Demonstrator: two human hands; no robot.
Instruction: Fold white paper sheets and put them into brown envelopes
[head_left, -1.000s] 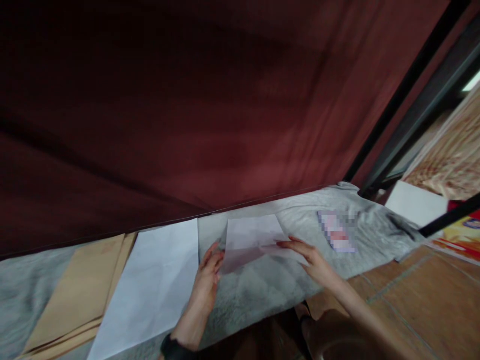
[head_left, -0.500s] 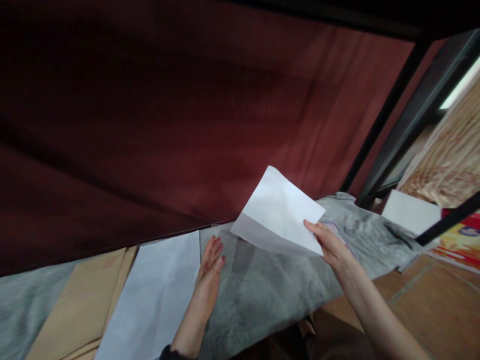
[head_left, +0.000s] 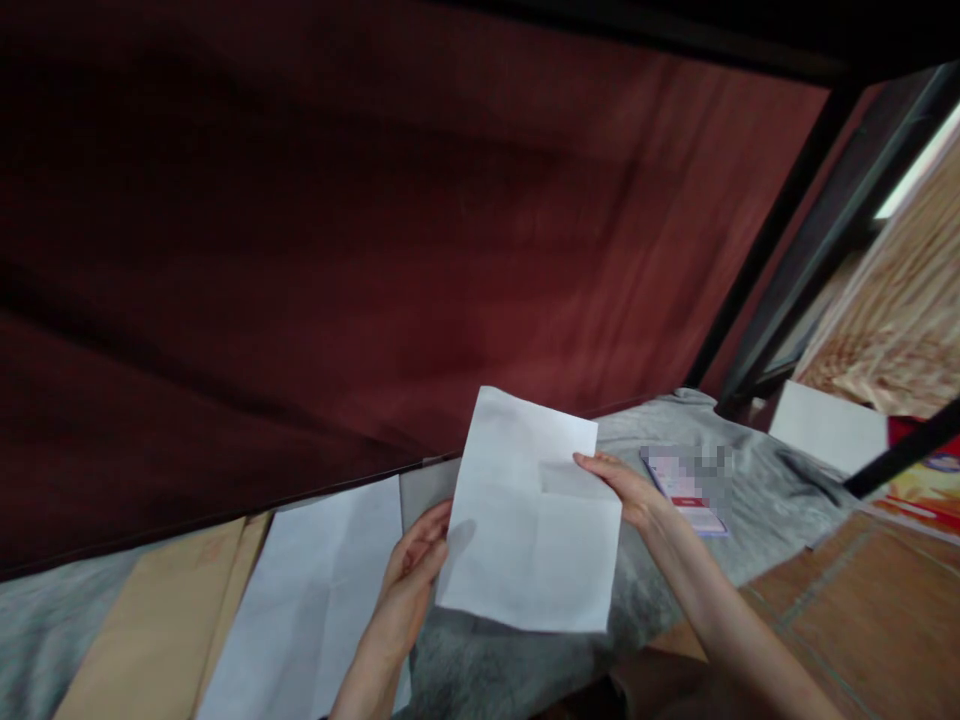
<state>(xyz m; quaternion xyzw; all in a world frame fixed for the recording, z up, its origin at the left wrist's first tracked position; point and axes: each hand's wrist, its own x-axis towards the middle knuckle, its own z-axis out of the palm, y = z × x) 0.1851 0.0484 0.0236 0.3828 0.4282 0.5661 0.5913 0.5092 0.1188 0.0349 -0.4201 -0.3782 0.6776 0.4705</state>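
Above the grey fleece blanket [head_left: 525, 670], lifted clear of it: one white creased sheet of paper [head_left: 529, 520], roughly square, fold lines crossing at its middle, its face tilted toward the camera.

Left hand [head_left: 412, 565]: at the sheet's left edge, fingers curled against the paper; thumb hidden behind it, so whether it truly pinches the edge cannot be told.

Right hand [head_left: 626, 490]: at the sheet's upper right edge, fingers closed on the paper, forearm running down to the lower right.

Relation: the sheet lies between the two hands, stretched side to side; its slightly longer axis runs from upper left to lower right. Both hands are equally near, each at an opposite edge.

On the blanket, left: a larger white sheet [head_left: 315, 600] lying flat, beside tan kraft paper [head_left: 150, 610].

On the blanket, right: a small printed card [head_left: 686, 485], just beyond the right hand.

Behind: dark red cloth [head_left: 337, 250] hanging down to the blanket; black metal frame [head_left: 795, 230].
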